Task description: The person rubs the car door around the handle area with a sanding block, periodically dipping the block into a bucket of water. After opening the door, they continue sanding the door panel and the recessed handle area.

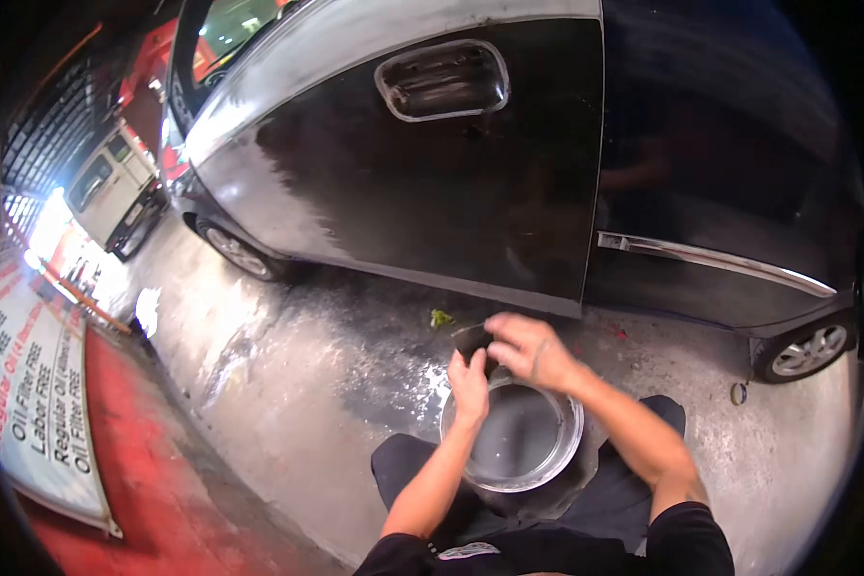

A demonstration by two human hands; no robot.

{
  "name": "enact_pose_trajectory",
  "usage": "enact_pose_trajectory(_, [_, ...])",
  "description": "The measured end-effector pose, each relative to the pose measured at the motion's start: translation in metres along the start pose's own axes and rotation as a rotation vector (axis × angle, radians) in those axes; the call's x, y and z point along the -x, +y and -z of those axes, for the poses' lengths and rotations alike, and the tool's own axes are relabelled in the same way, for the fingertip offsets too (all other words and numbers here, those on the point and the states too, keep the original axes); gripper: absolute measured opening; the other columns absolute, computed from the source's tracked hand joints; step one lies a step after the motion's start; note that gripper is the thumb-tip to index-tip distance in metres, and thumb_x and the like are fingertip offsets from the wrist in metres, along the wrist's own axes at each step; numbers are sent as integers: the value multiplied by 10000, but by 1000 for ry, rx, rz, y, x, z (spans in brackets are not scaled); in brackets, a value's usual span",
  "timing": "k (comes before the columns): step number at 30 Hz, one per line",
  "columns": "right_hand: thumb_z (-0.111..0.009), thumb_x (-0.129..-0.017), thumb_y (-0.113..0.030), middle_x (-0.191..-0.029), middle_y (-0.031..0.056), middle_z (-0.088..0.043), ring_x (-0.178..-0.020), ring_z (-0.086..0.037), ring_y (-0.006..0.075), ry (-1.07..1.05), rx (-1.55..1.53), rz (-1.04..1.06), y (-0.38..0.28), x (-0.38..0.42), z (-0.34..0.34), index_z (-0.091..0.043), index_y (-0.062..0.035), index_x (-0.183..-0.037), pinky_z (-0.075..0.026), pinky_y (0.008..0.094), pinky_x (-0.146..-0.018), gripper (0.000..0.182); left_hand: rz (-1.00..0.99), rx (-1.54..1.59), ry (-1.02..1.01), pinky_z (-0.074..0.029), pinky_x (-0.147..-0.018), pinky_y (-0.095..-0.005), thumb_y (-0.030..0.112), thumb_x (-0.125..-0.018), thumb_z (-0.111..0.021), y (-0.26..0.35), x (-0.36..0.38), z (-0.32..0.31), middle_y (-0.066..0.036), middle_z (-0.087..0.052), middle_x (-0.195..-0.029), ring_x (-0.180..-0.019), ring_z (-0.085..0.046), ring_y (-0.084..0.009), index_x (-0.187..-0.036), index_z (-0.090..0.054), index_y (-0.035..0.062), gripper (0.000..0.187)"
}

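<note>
Over the far rim of a round bucket (516, 488), both of my hands are close together. Grey, cloudy liquid (514, 442) shows inside the bucket, which stands between my knees. My left hand (468, 386) pinches a thin dark sheet (472, 338) that looks like sandpaper. Its far end meets my right hand (530, 350), whose fingers are bent around that side and slightly blurred. Just beyond my hands is the lower edge of a dark car door (432, 211), its surface dull with a pale, cloudy area at the front.
A yellow-green scrap (441, 318) lies on the wet concrete floor (288, 384) beside the car. A small round object (738, 394) lies near the rear wheel (808, 353). At left are a lettered banner (38, 384) and a white vehicle (110, 187).
</note>
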State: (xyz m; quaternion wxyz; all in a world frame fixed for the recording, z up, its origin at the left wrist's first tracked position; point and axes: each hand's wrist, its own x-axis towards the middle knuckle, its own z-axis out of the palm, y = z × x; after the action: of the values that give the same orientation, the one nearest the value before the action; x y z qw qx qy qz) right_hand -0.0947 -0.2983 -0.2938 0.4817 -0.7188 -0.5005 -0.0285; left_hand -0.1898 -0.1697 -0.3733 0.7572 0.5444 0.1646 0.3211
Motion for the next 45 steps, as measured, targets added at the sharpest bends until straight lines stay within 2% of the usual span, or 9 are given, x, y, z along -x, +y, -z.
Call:
enact_pose_trajectory(3, [-766,-846,-41,-1246,227,-711,-1195,-679,422,282,353,365,-54,-68,95,-699,-5,-1255,-556,480,-1046,417,106,130,-33,-586,-843,-353,82,-1035,-601,73,-35,-15,-104,-734,-1074,-927,-720,-200,-1195,-674,-19,203])
enact_pose_trajectory(6, [-780,-774,13,-1239,191,-696,-1150,-690,373,608,587,726,-124,-136,196,-716,-26,-1187,-576,465,-1018,420,-55,23,-87,-574,-818,-335,121,-1032,-667,149,-68,-38,-81,-740,-982,-902,-707,-175,-1147,-689,-16,180])
enact_pose_trajectory(11, [-692,-910,-215,-1321,337,-640,-1153,-657,474,904,1178,816,-183,-218,312,-713,-2,-1184,-498,541,-1036,348,-481,-144,12,-506,-784,-251,111,-1008,-735,238,-148,-82,19,-715,-979,-869,-606,-58,-1091,-745,-37,170])
enact_pose_trajectory(13, [-678,-957,-281,-1483,359,-520,-1307,-563,502,898,1289,706,-167,-254,336,-669,30,-1292,-409,564,-1146,457,-581,-189,70,-499,-774,-253,107,-994,-751,263,-176,-97,25,-718,-948,-857,-602,-58,-1094,-757,-34,173])
enact_pose_trajectory(14, [-678,-957,-281,-1483,359,-520,-1307,-563,502,901,1278,704,-163,-259,338,-669,30,-1292,-409,564,-1146,457,-647,-238,81,-500,-774,-255,72,-969,-766,272,-191,-101,20,-728,-935,-841,-605,-66,-1102,-764,-28,166])
enact_pose_trajectory(16, [-669,-982,-326,-1462,356,-547,-1365,-536,486,521,1041,571,-152,-266,333,-638,56,-1328,-396,562,-1164,516,-654,-226,28,-518,-772,-263,31,-934,-783,282,-205,-110,3,-745,-935,-832,-631,-85,-1080,-764,-21,156])
enact_pose_trajectory(26, [-662,-957,-415,-1468,337,-560,-1421,-489,493,688,1098,687,-114,-274,327,-623,79,-1367,-291,594,-1254,643,-442,-661,-38,-628,-773,-311,21,-881,-832,310,-224,-119,-102,-771,-1030,-853,-742,-175,-1109,-721,-23,257])
enact_pose_trajectory(35, [-677,-917,-380,-1411,328,-606,-1423,-482,505,790,1145,682,-106,-277,323,-657,97,-1314,-296,658,-1222,622,-324,-374,-14,-619,-754,-325,10,-862,-842,300,-229,-146,-110,-770,-990,-861,-748,-198,-1081,-716,-35,257])
enact_pose_trajectory(45, [-668,-895,-296,-1376,345,-622,-1408,-499,513,782,1185,642,-102,-277,322,-714,116,-1193,-347,655,-1183,511,-666,-444,108,-612,-749,-342,-52,-838,-784,289,-228,-152,-106,-764,-924,-771,-742,-253,-1078,-728,-21,248])
